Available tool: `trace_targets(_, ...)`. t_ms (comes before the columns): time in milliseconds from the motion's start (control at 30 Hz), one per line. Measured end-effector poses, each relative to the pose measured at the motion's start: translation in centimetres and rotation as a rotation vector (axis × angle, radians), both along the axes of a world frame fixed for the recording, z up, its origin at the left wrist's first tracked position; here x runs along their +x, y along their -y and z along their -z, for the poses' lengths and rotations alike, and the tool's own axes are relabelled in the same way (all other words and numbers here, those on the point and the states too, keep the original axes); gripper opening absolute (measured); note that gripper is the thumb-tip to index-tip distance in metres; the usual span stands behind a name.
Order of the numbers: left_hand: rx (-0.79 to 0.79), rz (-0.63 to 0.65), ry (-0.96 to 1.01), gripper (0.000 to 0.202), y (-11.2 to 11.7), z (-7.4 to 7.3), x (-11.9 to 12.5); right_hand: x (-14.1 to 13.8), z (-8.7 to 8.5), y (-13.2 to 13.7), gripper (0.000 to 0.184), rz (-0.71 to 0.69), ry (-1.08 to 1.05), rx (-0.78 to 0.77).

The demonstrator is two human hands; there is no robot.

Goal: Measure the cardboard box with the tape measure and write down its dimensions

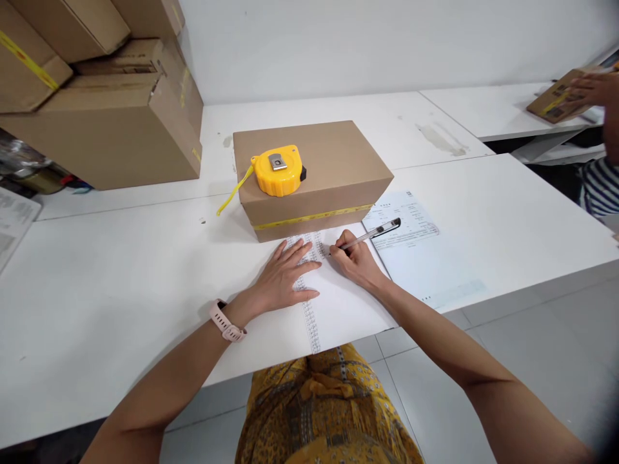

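Through the head camera I count one spiral notebook [348,312] at the near edge of one counter [120,258]. Left grip [285,278]: spread across the binding, empty. Right grip [356,259]: closed around one pen [382,230]. Beyond: one carton [333,154] carrying one tape measure [278,173].

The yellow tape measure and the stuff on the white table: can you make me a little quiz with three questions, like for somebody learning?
1. True or false: the tape measure is lying on top of a cardboard box.
2. Which hand is holding the pen?
3. Fill in the missing colour: the wristband is pale ____.

Key: 1. True. 2. The right hand. 3. Pink.
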State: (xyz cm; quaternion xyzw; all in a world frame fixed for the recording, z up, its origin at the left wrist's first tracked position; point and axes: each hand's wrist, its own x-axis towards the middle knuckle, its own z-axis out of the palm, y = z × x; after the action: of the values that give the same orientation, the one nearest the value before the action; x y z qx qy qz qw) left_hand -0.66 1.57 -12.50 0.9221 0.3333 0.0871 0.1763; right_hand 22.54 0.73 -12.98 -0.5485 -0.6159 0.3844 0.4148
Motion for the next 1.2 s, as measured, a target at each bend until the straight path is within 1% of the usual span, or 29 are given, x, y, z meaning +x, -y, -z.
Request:
trace_targets(100,-0.01,-0.004,-0.01,0.063,0.01,-0.06,0.02,-0.03,-0.04,0.12,0.021,0.032,0.048,0.015)
trace_targets(267,-0.006,-0.003,0.011,0.062,0.0,0.04,-0.01,-0.07,-0.4,0.12,0.022,-0.01,0.072,0.017)
trace_targets(433,-0.011,-0.005,0.024,0.061,0.02,0.1,0.03,-0.12,-0.29,0.04,0.022,-0.018,0.085,0.038)
trace_targets(633,-0.001,-0.004,-0.01,0.062,0.03,-0.12,0.06,-0.14,-0.42,0.02,0.02,-0.011,0.114,0.042)
trace_targets(933,-0.002,-0.004,-0.006,0.062,0.04,-0.06,0.02,0.12,0.09,-0.04,0.017,-0.034,0.105,0.041)
trace_targets(1200,-0.006,-0.003,-0.02,0.062,0.07,-0.3,0.09,-0.01,0.09,-0.08,0.017,-0.025,0.112,0.05)
